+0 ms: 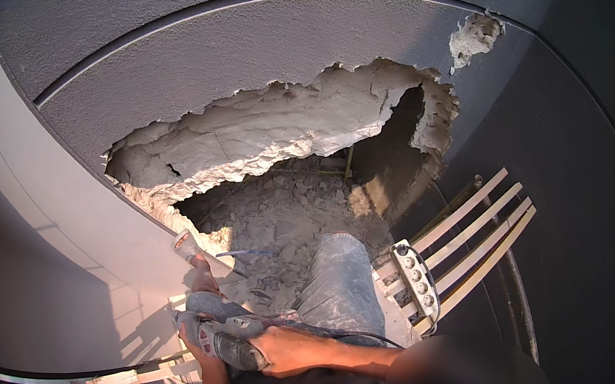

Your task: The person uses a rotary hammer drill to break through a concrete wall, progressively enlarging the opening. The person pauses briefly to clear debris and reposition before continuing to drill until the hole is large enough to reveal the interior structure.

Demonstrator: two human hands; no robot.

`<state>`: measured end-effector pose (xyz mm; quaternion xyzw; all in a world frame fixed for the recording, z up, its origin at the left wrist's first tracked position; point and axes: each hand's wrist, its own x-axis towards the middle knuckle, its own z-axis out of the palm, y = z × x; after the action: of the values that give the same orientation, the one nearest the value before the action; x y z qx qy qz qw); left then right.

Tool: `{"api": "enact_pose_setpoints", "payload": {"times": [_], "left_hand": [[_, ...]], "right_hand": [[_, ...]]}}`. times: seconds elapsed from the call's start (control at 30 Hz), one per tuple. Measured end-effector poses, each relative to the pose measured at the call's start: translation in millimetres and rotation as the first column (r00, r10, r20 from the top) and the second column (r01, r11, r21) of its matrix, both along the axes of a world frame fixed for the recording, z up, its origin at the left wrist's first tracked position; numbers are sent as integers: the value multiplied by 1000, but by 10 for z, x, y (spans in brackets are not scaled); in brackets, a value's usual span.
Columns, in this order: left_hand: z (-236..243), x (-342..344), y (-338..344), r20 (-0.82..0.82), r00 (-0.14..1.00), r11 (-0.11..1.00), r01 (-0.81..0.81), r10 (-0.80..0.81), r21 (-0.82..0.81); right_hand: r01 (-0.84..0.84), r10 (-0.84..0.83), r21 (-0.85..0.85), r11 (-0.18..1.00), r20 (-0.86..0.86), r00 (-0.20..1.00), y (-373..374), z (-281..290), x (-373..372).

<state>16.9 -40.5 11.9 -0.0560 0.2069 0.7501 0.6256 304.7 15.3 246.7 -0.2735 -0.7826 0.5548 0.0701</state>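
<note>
My right hand closes around the rear grip of a dusty grey corded power tool, which resembles a hammer drill. Beyond its body, my left hand is wrapped round a pale, dusty cylindrical part whose end points toward the wall. The tool partly hides my left wrist and fingers, so the exact grip is unclear. Ahead of both hands, a large jagged opening breaks through the grey wall. A bent knee in dusty jeans rises between the tool and the opening.
Grey rubble covers the ground at the opening. On the right, a white power strip with a black cable lies over wooden slats. More slats lie at lower left. A smaller broken patch marks the upper wall. The lower right is blurred.
</note>
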Motion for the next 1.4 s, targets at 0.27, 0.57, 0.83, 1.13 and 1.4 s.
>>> {"api": "enact_pose_setpoints", "payload": {"times": [0.27, 0.57, 0.83, 1.13, 1.4], "left_hand": [[-104, -123, 197, -231, 969, 995, 96, -87, 27], [-300, -289, 213, -257, 964, 997, 73, -75, -19], [-451, -318, 223, -294, 950, 994, 108, -105, -6], [-673, -475, 207, -300, 946, 988, 145, -125, 44], [-365, -140, 225, -506, 862, 996, -18, -30, -89]], "right_hand": [[49, -47, 41, 998, -39, 998, -10, -198, -102], [0, -6, 123, 992, 50, 999, -2, -321, -181], [82, -78, 61, 995, -71, 994, 9, -149, 3], [98, -84, 68, 993, -187, 979, 22, -427, -71], [32, -29, 16, 999, -160, 987, 50, -483, -131]]}}
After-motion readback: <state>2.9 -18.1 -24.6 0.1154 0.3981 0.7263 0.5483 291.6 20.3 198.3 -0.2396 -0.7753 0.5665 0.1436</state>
